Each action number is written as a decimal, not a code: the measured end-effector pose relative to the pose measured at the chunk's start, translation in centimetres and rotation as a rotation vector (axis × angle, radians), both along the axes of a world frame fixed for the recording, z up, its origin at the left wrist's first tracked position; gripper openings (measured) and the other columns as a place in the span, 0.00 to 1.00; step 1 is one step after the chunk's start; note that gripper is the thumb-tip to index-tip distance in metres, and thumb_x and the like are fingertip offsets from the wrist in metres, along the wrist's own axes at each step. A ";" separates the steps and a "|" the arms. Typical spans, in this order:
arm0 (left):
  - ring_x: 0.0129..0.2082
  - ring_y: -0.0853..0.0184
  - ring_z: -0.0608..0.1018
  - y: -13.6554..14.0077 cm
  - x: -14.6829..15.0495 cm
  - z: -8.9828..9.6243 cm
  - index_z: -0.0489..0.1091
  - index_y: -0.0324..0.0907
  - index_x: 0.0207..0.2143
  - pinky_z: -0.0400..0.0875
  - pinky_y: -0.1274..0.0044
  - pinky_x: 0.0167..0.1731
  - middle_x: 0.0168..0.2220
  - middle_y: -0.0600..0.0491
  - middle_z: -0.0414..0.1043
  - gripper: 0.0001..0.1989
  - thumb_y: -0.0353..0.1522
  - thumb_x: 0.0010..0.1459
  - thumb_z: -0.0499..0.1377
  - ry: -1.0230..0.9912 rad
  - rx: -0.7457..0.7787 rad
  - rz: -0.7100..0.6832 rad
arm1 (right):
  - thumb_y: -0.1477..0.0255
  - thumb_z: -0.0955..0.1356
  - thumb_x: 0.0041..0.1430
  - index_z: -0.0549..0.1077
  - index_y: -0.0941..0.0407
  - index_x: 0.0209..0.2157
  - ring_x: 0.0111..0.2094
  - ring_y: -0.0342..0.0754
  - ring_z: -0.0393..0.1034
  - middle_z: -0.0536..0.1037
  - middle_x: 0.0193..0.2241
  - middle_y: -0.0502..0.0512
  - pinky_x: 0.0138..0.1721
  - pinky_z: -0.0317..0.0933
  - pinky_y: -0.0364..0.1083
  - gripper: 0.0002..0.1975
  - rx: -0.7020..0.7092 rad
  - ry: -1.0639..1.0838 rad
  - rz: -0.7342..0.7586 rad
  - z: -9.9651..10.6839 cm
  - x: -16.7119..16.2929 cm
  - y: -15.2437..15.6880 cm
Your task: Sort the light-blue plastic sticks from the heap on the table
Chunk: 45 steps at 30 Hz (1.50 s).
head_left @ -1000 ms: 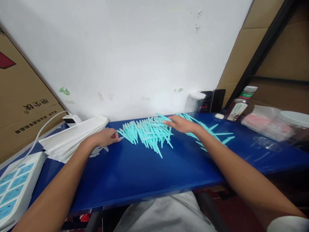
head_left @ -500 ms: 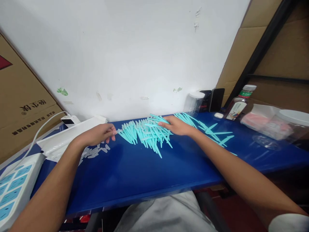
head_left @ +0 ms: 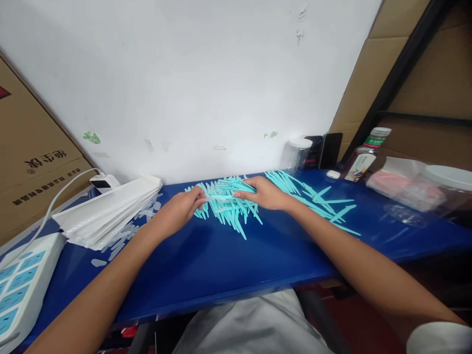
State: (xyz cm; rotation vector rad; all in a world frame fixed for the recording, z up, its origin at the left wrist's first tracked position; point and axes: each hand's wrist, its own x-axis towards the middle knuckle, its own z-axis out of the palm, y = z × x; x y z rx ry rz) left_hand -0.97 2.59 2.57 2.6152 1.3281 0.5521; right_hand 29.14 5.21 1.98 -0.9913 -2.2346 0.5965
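Observation:
My right hand (head_left: 267, 193) is closed around a bunch of slim turquoise eyebrow razors (head_left: 236, 185). One of them points left toward my left hand (head_left: 188, 204). The left fingers pinch a small translucent cap (head_left: 207, 197) at that razor's end; whether it is seated on it I cannot tell. Beneath both hands lies a pile of turquoise razors (head_left: 236, 216) with pale translucent ends. Loose translucent caps (head_left: 120, 241) lie left of my left hand, partly hidden behind the forearm.
More turquoise razors (head_left: 324, 199) are scattered at the right. White plastic bags (head_left: 106, 214) and a power strip (head_left: 29, 285) are at the left. Along the right stand a lidded clear jar (head_left: 297, 155), a bottle (head_left: 365, 155) and a pink-filled bag (head_left: 405, 184).
My left hand has moved right, from beside the loose caps to the razors in my right hand, bringing a cap. The right hand stays nearly in place.

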 end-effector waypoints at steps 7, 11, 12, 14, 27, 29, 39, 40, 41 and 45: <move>0.29 0.62 0.74 0.2 0.0 -0.5 0.62 0.45 0.44 0.58 0.75 0.29 0.33 0.51 0.73 0.10 0.39 0.74 0.45 0.119 0.196 0.075 | 0.48 0.66 0.65 0.63 0.56 0.26 0.28 0.42 0.50 0.57 0.25 0.47 0.30 0.45 0.44 0.26 -0.027 0.037 0.024 0.4 0.4 0.0; 0.28 0.62 0.74 0.5 -0.2 -0.7 0.61 0.45 0.44 0.59 0.74 0.29 0.32 0.52 0.73 0.11 0.39 0.75 0.44 0.103 0.133 0.061 | 0.48 0.67 0.64 0.62 0.56 0.26 0.27 0.42 0.50 0.58 0.25 0.46 0.30 0.45 0.44 0.27 0.029 0.020 -0.005 0.3 0.5 0.1; 0.28 0.62 0.75 0.6 -0.2 -0.8 0.61 0.45 0.43 0.59 0.74 0.29 0.32 0.52 0.73 0.11 0.39 0.75 0.44 0.093 0.124 0.051 | 0.48 0.67 0.64 0.61 0.56 0.26 0.27 0.41 0.50 0.58 0.25 0.46 0.30 0.45 0.44 0.27 0.040 0.024 -0.003 0.3 0.5 0.1; 0.28 0.62 0.75 0.7 -0.3 -0.9 0.61 0.45 0.43 0.60 0.74 0.30 0.32 0.52 0.73 0.11 0.40 0.75 0.44 0.071 0.102 0.036 | 0.48 0.68 0.64 0.60 0.55 0.25 0.28 0.42 0.50 0.57 0.25 0.46 0.30 0.45 0.44 0.27 0.051 0.031 0.004 0.4 0.5 0.1; 0.30 0.65 0.78 -0.9 1.7 -0.7 0.66 0.45 0.42 0.70 0.74 0.32 0.34 0.52 0.78 0.11 0.42 0.71 0.52 -0.356 -0.207 -0.038 | 0.48 0.71 0.60 0.52 0.54 0.25 0.27 0.41 0.44 0.49 0.25 0.45 0.29 0.39 0.44 0.31 0.085 0.037 -0.006 0.2 -0.3 -0.7; 0.29 0.65 0.79 -1.2 2.4 -1.0 0.66 0.44 0.42 0.72 0.74 0.32 0.32 0.52 0.78 0.12 0.43 0.70 0.55 -0.513 -0.298 -0.048 | 0.48 0.71 0.59 0.52 0.54 0.24 0.27 0.41 0.44 0.49 0.24 0.44 0.29 0.39 0.44 0.31 0.066 0.050 0.010 0.0 -0.6 -0.9; 0.29 0.63 0.82 -1.3 3.4 -1.8 0.68 0.42 0.40 0.76 0.71 0.35 0.26 0.55 0.76 0.14 0.43 0.64 0.63 -0.770 -0.351 0.003 | 0.49 0.71 0.60 0.61 0.56 0.25 0.28 0.41 0.49 0.55 0.24 0.45 0.29 0.43 0.43 0.27 -0.014 0.126 0.047 -0.6 -1.4 -1.0; 0.28 0.64 0.82 -1.3 3.4 -1.8 0.68 0.42 0.40 0.75 0.72 0.33 0.27 0.54 0.77 0.15 0.43 0.63 0.63 -0.775 -0.344 0.011 | 0.49 0.71 0.60 0.60 0.56 0.24 0.28 0.41 0.49 0.55 0.24 0.45 0.29 0.43 0.43 0.27 -0.013 0.132 0.041 -0.7 -1.4 -1.0; 0.27 0.64 0.81 -1.3 3.5 -1.9 0.68 0.42 0.40 0.75 0.73 0.32 0.28 0.54 0.77 0.15 0.44 0.63 0.64 -0.776 -0.341 0.015 | 0.49 0.71 0.60 0.60 0.56 0.24 0.28 0.41 0.48 0.55 0.25 0.45 0.29 0.43 0.43 0.27 -0.010 0.136 0.034 -0.8 -1.5 -1.0; 0.25 0.65 0.80 -1.2 3.4 -2.0 0.67 0.43 0.42 0.74 0.74 0.29 0.24 0.56 0.75 0.15 0.44 0.65 0.62 -0.746 -0.334 0.017 | 0.49 0.70 0.60 0.61 0.56 0.25 0.28 0.42 0.49 0.55 0.25 0.46 0.29 0.43 0.43 0.27 -0.014 0.133 0.036 -1.0 -1.7 -1.0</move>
